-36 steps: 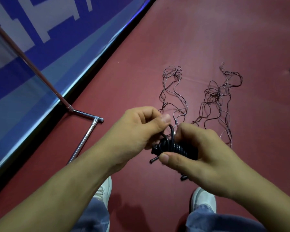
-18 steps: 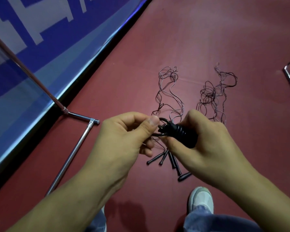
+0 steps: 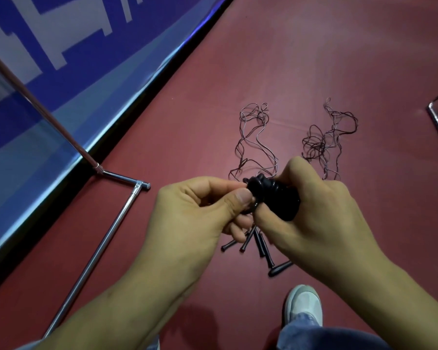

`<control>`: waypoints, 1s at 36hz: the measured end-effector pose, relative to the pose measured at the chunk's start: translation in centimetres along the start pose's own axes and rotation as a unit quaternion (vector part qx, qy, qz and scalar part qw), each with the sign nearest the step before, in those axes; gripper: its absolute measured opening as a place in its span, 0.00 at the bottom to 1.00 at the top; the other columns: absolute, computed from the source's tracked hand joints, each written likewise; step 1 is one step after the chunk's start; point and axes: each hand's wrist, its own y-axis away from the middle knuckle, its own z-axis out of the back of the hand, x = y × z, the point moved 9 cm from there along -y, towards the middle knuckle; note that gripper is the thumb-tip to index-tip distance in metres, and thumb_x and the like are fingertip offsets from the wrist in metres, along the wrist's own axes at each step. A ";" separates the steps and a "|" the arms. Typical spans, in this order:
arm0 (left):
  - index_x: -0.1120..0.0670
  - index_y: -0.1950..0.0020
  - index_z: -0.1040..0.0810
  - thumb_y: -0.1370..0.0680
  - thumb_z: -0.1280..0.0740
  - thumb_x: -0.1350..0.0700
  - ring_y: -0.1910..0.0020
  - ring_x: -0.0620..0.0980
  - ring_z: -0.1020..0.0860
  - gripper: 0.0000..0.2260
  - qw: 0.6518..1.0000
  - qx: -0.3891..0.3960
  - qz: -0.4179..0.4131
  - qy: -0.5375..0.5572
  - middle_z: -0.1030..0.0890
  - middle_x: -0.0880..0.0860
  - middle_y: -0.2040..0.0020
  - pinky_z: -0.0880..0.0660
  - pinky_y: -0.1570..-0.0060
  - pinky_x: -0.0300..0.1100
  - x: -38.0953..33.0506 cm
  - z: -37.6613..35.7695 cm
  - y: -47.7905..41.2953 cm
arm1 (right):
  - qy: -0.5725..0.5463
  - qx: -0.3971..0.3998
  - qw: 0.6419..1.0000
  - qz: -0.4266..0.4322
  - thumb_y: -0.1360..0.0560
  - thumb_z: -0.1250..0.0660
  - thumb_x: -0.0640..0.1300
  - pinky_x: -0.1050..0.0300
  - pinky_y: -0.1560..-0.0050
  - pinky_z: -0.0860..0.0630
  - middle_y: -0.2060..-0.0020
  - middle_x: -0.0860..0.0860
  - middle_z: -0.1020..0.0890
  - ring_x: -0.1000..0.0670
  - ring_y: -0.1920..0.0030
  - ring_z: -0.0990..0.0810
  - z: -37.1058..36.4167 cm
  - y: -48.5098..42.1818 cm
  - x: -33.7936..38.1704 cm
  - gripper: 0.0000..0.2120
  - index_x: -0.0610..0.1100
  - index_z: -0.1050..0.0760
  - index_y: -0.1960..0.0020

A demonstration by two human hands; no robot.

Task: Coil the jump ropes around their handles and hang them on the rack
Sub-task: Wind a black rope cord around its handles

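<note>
Black coiled rope gripped by right hand; left hand seemingly pinches its end.

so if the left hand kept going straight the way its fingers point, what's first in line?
The coiled jump rope. The left hand points rightward and pinches cord at the coil's end, so it would push straight into that bundle, then probably the right hand gripping it.
</note>
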 end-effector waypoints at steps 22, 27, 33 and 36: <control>0.57 0.59 0.22 0.38 0.24 0.57 0.71 0.48 0.29 0.12 0.992 -0.019 0.096 0.076 0.24 0.56 0.69 0.32 0.74 0.39 1.7 -0.1 0.1 | -0.010 -0.049 0.998 0.031 0.32 0.32 0.61 0.54 0.76 0.34 0.76 0.55 0.30 0.43 0.76 0.31 0.4 0.1 0.8 0.20 0.50 0.38 0.57; 0.54 0.64 0.18 0.39 0.23 0.55 0.72 0.47 0.29 0.08 0.990 0.035 0.099 0.098 0.23 0.57 0.68 0.32 0.72 0.38 1.5 -0.7 -0.3 | -0.043 -0.043 0.998 0.033 0.31 0.33 0.63 0.46 0.77 0.29 0.75 0.54 0.28 0.42 0.75 0.29 0.8 -0.3 0.9 0.20 0.49 0.36 0.57; 0.53 0.61 0.17 0.39 0.22 0.54 0.69 0.47 0.27 0.10 0.990 0.066 0.106 0.066 0.21 0.55 0.65 0.30 0.65 0.41 1.6 -1.1 -0.2 | -0.036 -0.017 0.998 0.050 0.32 0.30 0.59 0.47 0.77 0.30 0.75 0.52 0.27 0.42 0.75 0.30 0.4 -0.2 0.5 0.19 0.51 0.38 0.56; 0.53 0.61 0.18 0.39 0.22 0.55 0.68 0.48 0.27 0.10 0.988 0.067 0.116 0.075 0.22 0.55 0.65 0.30 0.66 0.42 1.8 -1.4 -0.3 | -0.040 -0.013 0.998 0.051 0.32 0.32 0.60 0.46 0.77 0.30 0.73 0.49 0.26 0.40 0.73 0.31 0.4 -0.2 0.4 0.20 0.51 0.39 0.56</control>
